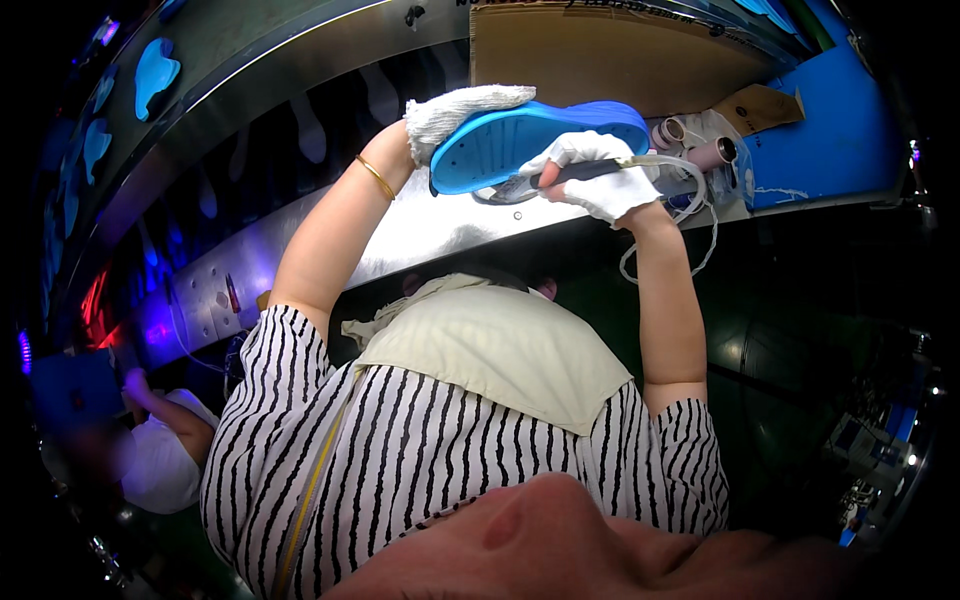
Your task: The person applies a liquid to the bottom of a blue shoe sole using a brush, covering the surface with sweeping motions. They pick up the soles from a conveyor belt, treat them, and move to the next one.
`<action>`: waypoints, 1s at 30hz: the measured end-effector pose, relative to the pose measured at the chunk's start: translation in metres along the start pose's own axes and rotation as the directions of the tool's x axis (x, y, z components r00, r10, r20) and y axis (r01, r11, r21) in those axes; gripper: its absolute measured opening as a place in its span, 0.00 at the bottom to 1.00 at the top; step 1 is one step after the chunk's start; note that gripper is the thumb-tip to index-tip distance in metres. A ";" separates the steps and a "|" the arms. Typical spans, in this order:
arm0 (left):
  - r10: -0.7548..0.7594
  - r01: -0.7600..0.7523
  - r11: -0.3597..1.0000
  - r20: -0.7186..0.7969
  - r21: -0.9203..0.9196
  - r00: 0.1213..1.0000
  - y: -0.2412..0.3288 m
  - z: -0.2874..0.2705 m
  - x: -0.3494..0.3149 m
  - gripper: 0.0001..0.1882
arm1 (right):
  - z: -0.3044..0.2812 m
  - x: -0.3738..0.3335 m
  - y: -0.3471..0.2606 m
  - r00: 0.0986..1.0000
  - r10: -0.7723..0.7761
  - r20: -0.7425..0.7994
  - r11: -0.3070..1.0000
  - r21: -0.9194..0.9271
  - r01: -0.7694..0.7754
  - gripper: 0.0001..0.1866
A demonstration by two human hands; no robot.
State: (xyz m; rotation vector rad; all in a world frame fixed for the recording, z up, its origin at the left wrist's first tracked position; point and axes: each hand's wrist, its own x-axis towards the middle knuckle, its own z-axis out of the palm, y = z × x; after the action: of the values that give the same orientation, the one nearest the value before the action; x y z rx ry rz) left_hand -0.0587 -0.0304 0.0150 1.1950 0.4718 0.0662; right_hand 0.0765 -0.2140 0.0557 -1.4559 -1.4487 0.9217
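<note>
Blue shoe sole (500, 145) held tilted above bench (400, 235), both arms (335, 230) stretched forward; gloved left hand (458, 115) grasps its left end, gloved right hand (603, 183) clasps dark pen-like tool (588, 172) beside it. Sole ridged, dark dots near rim, right end purplish.

Factory workshop, footwear line by the look: metal ledge (390, 243), blue shoe sole (490, 150) over it, long belt-like surface (245, 35) beyond it carrying light-blue shaped pieces (155, 75), cardboard box (600, 60) behind it, pinkish cylinders (711, 154) toward its right end, another person (165, 465) near its left end (posture unclear, too dim).
</note>
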 end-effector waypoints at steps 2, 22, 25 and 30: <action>-0.008 0.008 0.999 -0.005 -0.041 1.000 0.000 0.001 0.000 0.31 | -0.001 0.000 -0.004 1.000 -0.016 -0.025 1.000 -0.023 0.015 0.07; 0.254 -0.174 0.608 -0.018 -0.775 0.967 -0.049 0.028 -0.009 0.30 | 0.054 -0.014 0.005 0.926 -0.125 -0.358 0.921 0.306 0.242 0.07; 0.223 -0.231 0.623 -0.113 -0.748 0.968 -0.049 0.035 -0.013 0.30 | 0.048 0.002 0.017 0.724 -0.365 -0.585 0.923 -0.129 0.362 0.07; 0.360 -0.156 0.575 0.076 -0.803 0.930 -0.051 0.033 -0.007 0.30 | 0.073 -0.003 -0.007 0.702 -0.601 -0.382 0.797 -0.354 0.489 0.10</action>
State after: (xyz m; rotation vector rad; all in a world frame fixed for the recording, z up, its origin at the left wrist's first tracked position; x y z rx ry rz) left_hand -0.0624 -0.0811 -0.0193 0.3568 0.0109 0.3554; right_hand 0.0060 -0.2116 0.0356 -1.1715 -1.4998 0.0022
